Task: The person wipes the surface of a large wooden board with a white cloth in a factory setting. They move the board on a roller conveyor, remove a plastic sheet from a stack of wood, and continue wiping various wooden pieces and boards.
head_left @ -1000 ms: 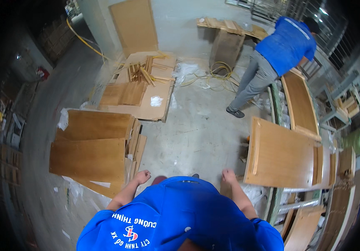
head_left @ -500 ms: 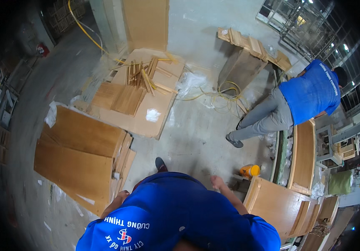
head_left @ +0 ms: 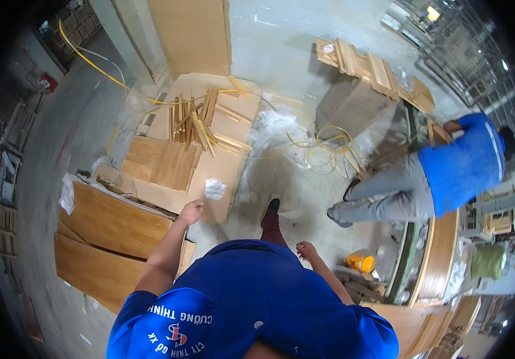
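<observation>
My left hand (head_left: 192,212) hangs in the air in front of my body, its fingers curled closed with nothing showing in them. It is nearest to the brown wooden panels (head_left: 123,218) stacked low at the left and to a cardboard sheet (head_left: 212,209) on the floor. On that sheet lie a crumpled white paper (head_left: 215,188), flat wooden boards (head_left: 160,161) and a heap of thin wooden strips (head_left: 189,122). My right hand (head_left: 307,250) is by my right side, loosely curled and apparently bare. An orange-yellow bucket (head_left: 360,262) stands on the floor to its right.
A co-worker in a blue shirt (head_left: 464,164) bends over at the right, beside a long green rail (head_left: 404,263) and wooden panels (head_left: 440,257). Yellow hose (head_left: 329,143) lies coiled near a grey box-shaped stand (head_left: 353,107) topped with boards. White plastic sheeting (head_left: 278,128) covers some floor.
I have stepped forward, my right leg now showing ahead. My left hand has swung up and forward from beside the panels. The co-worker has turned and reaches toward the wall side.
</observation>
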`<state>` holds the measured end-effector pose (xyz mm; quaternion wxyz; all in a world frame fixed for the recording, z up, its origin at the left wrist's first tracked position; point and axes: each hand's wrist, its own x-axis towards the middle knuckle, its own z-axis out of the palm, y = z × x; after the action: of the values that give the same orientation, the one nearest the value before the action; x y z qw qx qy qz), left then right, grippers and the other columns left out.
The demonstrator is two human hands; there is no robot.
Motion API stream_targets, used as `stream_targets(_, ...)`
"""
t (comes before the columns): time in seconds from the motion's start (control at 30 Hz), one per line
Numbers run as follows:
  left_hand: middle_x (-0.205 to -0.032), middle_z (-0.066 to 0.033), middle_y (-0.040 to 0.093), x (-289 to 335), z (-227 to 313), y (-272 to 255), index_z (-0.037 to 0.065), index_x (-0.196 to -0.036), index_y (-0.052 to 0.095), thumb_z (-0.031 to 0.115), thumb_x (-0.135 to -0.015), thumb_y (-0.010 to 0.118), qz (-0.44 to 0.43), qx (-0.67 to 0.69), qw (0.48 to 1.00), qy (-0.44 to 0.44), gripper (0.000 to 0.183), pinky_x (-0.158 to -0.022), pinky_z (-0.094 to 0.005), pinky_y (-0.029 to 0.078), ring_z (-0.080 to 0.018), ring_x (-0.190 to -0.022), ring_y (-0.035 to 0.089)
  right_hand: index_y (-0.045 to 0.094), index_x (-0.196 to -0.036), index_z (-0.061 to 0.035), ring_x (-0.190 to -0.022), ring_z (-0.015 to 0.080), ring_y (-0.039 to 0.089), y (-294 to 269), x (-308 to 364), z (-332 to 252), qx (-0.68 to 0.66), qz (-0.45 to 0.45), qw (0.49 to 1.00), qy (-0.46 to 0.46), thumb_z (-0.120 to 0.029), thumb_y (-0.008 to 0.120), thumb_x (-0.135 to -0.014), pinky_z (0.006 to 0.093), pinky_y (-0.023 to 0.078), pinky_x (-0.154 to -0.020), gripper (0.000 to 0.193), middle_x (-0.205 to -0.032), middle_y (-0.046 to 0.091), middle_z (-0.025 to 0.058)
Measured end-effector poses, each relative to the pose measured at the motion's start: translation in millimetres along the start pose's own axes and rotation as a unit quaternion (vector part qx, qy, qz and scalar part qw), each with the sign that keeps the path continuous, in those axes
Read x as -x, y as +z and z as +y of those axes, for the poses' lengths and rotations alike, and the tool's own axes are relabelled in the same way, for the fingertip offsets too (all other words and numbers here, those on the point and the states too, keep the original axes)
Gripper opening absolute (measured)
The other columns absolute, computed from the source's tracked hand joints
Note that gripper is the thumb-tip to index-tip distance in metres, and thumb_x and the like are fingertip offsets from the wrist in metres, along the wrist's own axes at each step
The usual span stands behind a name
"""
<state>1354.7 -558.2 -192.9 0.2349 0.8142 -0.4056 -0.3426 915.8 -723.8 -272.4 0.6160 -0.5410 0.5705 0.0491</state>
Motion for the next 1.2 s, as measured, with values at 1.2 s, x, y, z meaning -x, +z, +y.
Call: stream_targets(1.2,-0.104,-0.0132,0.063,15,-28,-2,0.012,-0.107,0.06,0.028,-0.081,0.054,0.008,0.103,0.943,-0.315,0.031,-0.085,-0.0358,0.047,-0.0285,-0.099,0.06,0.058,-0.102,-0.0101,-0.047,0.016,0.051,-39,-274,-295,0.241,-0.103,0.964,0.034,-0.015,0.058,-0.082,0.0288,0.039,-0.039,0.021,-0.071,0.058,0.0064)
